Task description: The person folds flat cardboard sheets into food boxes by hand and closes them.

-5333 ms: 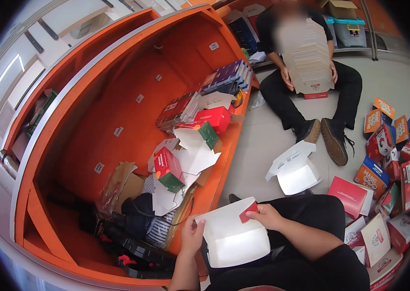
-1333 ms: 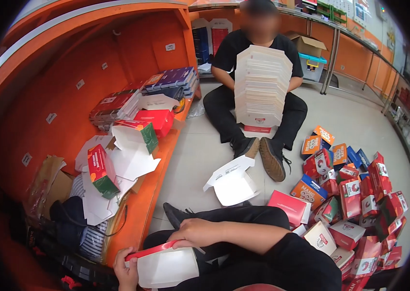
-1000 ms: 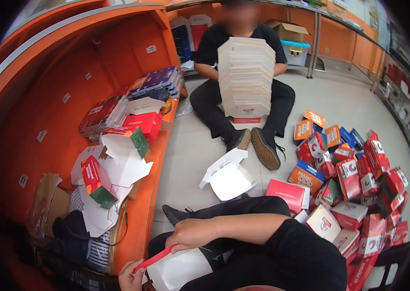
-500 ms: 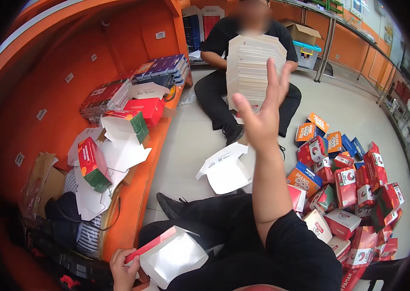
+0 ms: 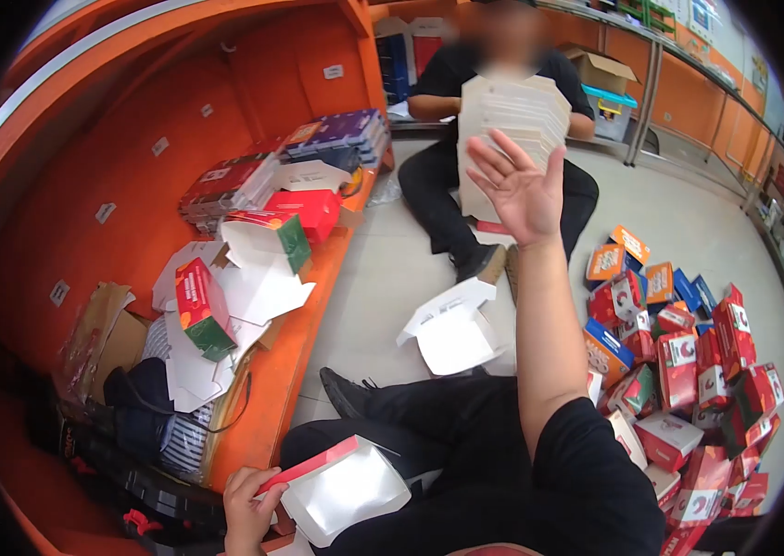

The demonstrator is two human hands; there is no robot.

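Observation:
At the lower left, my left hand [image 5: 249,508] grips the red edge of a partly folded carton [image 5: 346,491]. Its white inside faces up and it rests over my lap. Raised in front of me, my right hand [image 5: 526,193] has its fingers spread and holds nothing. Behind that hand, a seated person [image 5: 434,93] in black keeps a tall stack of flat carton blanks [image 5: 503,102] upright between the legs. An opened white carton [image 5: 455,341] lies on the floor beyond my legs.
On the right is a heap of folded red, blue and orange boxes [image 5: 677,361]. An orange shelf [image 5: 285,371] on the left bears open cartons, a red and green box [image 5: 202,301] and stacked flat packs [image 5: 336,134]. A metal-legged table [image 5: 642,97] stands at the back.
My right hand has turned and its fingers now lean left. The view has shifted slightly, so the surroundings sit further right. My left hand still grips the carton.

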